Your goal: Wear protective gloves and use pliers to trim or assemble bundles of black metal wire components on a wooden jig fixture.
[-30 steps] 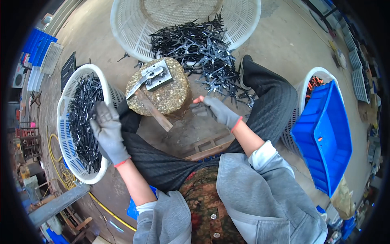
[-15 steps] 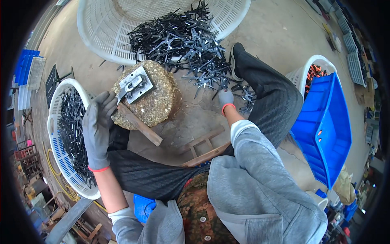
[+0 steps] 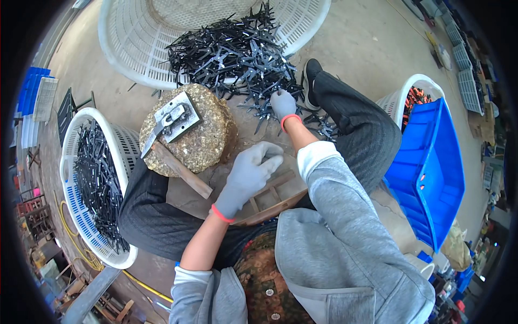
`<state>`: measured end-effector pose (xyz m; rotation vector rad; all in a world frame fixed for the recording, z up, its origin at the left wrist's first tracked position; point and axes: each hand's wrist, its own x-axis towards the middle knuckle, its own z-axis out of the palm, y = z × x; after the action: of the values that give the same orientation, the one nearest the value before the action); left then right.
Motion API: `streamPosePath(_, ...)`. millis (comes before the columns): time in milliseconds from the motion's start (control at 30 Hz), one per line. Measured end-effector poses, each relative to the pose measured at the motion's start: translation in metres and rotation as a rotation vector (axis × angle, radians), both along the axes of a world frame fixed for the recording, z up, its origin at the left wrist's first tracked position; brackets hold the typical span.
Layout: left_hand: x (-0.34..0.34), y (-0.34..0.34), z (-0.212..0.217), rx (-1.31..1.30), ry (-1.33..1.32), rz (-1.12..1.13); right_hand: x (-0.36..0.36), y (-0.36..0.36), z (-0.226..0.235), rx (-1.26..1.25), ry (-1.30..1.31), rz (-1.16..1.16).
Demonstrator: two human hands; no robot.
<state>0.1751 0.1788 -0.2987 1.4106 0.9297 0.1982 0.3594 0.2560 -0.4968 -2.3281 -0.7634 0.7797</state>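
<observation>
My left hand (image 3: 249,177), in a grey glove, hovers over a wooden frame (image 3: 272,197) between my legs. Its fingers are loosely bent and apart, with nothing visible in them. At the near edge of a heap of dark metal pliers (image 3: 237,59), my gloved right hand (image 3: 283,105) has its fingers closed on a pair of pliers, mostly hidden by the glove. A round stone-like block (image 3: 208,132) stands to the left, bearing a metal plate with a fixture (image 3: 178,117). A hammer (image 3: 183,171) rests there, its wooden handle pointing toward me.
The heap spills from a big white basket (image 3: 127,48) tipped at the far side. At the left stands a white basket (image 3: 127,156) of dark metal pieces. On the right, a blue bin (image 3: 429,173) leans against a white basket (image 3: 394,102) holding orange-and-black pieces. My legs flank the block.
My left hand has swung right, away from beside the block and left basket, to above the wooden frame. My right hand has shifted a little farther and leftward into the heap's edge.
</observation>
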Motion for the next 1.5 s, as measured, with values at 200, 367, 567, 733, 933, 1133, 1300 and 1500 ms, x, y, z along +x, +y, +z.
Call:
streamPosePath(200,0.027,-0.027,0.007,0.025,-0.231,-0.027,-0.003,0.003,0.054,0.061,-0.069,0.106)
streamPosePath(367,0.034,-0.043,0.026,0.114,-0.069,-0.136,-0.011,-0.011,0.071,0.011,-0.214,0.240)
streamPosePath(567,0.065,-0.095,0.101,1.088,-0.439,-0.363,0.000,-0.026,0.080,-0.059,-0.680,0.657)
streamPosePath(733,0.040,-0.126,0.120,1.190,-0.515,-0.573,0.085,-0.016,0.082,0.009,-0.332,-0.052)
streamPosePath(933,0.032,-0.133,0.086,0.831,-0.649,-0.578,0.207,0.012,0.096,1.130,1.341,-1.021)
streamPosePath(1133,0.051,-0.106,0.137,0.591,-0.744,-0.628,0.136,0.013,0.068,0.506,0.327,-0.465)
streamPosePath(1300,0.065,-0.062,0.138,0.453,-0.465,-0.950,0.042,-0.029,0.029,-0.055,-0.469,0.551)
streamPosePath(1500,-0.060,0.028,0.106,0.144,-0.089,0.094,0.050,-0.084,-0.036,-0.409,-0.292,0.441)
